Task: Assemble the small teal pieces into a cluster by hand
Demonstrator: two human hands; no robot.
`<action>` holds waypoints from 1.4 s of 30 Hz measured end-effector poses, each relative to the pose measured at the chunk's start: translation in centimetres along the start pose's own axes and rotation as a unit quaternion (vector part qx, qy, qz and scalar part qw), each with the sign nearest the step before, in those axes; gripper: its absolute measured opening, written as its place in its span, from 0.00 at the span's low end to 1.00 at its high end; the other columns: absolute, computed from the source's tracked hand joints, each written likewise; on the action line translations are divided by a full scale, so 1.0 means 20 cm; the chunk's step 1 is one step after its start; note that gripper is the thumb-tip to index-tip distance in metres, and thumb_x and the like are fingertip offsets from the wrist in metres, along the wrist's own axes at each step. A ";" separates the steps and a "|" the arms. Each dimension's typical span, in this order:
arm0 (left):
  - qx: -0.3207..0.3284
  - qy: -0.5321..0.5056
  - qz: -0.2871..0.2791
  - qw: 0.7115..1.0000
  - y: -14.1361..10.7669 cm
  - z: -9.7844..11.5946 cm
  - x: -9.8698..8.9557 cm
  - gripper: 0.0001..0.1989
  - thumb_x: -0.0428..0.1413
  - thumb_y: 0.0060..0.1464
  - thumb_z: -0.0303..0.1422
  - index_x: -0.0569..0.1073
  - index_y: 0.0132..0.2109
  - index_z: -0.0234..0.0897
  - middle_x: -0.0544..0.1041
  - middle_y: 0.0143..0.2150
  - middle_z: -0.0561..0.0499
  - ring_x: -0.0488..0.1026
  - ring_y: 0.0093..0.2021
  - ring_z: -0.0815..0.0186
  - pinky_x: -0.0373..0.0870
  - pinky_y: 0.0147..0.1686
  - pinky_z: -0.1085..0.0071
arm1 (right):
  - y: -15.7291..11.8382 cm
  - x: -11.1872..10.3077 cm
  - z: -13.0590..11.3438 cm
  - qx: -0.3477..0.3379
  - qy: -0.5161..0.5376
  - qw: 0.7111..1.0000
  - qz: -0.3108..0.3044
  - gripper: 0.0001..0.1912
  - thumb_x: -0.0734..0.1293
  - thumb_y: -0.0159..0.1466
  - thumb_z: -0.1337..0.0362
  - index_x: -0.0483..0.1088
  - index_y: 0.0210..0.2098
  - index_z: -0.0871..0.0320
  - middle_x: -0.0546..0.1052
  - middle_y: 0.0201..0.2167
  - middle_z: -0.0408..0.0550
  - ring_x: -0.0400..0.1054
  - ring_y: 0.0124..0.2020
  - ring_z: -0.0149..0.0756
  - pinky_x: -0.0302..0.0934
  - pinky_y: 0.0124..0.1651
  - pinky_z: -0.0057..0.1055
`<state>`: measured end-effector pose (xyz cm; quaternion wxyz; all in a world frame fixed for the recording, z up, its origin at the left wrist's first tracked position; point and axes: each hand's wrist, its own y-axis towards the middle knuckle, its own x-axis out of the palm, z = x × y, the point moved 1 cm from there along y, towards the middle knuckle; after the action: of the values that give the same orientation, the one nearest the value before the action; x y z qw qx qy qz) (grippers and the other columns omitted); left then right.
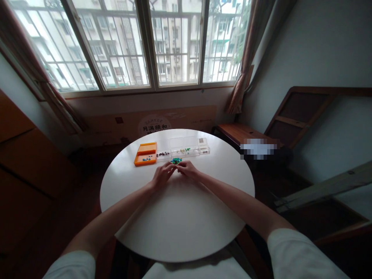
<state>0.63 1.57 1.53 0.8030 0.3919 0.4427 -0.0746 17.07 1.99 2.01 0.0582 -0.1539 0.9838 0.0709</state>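
Observation:
My left hand and my right hand meet above the middle of the round white table. The fingertips of both are drawn together and touch or nearly touch. Whatever they pinch is too small to make out. Just behind the fingertips lies a little heap of blue and green pieces, partly hidden by the hands. To the left stands an orange tray with a few blue and dark bits in its front part.
Beyond my hands, clear plastic boxes with raised lids hold small brown, cream and green pieces. A smaller clear case is at their right end. A wooden bench stands behind the table at the right, below the window.

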 end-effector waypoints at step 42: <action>-0.290 -0.402 0.033 0.868 0.04 0.01 0.06 0.19 0.61 0.42 0.43 0.76 0.35 0.29 0.76 0.26 0.47 0.71 0.22 0.70 0.63 0.17 0.77 | 0.01 0.00 0.04 -0.026 0.065 0.993 0.093 0.15 0.67 0.49 0.56 0.71 0.24 0.65 0.68 0.15 0.42 0.53 0.15 0.23 0.46 0.19 0.24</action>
<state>1.90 2.17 1.14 0.9911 0.0915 0.0697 -0.0675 17.04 2.28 1.16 -0.0172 -0.0671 0.9934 0.0916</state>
